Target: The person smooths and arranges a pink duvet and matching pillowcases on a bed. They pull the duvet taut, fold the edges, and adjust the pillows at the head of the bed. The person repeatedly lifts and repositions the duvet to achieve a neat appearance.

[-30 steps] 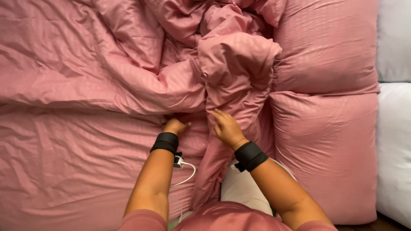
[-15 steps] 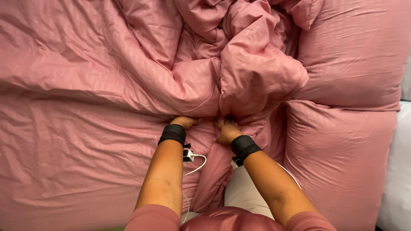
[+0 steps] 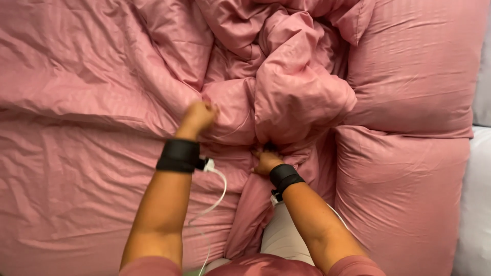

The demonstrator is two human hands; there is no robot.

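A crumpled pink duvet (image 3: 286,87) lies bunched in the middle of the bed. My left hand (image 3: 198,116) is closed on a fold of it, raised toward the left of the bunch. Tucked under the bunch's lower edge, my right hand (image 3: 266,161) grips the fabric there, its fingers partly hidden. Each wrist wears a black band, and a white cable hangs from the left one.
Two pink pillows (image 3: 419,66) (image 3: 404,194) lie side by side on the right. A pink sheet (image 3: 66,194) covers the mattress at left. A white surface (image 3: 478,204) shows at the right edge. A pale cloth (image 3: 281,237) lies between my arms.
My left hand has risen and moved up along the duvet fold. My right hand has pushed further under the bunched fabric. The view has shifted slightly.
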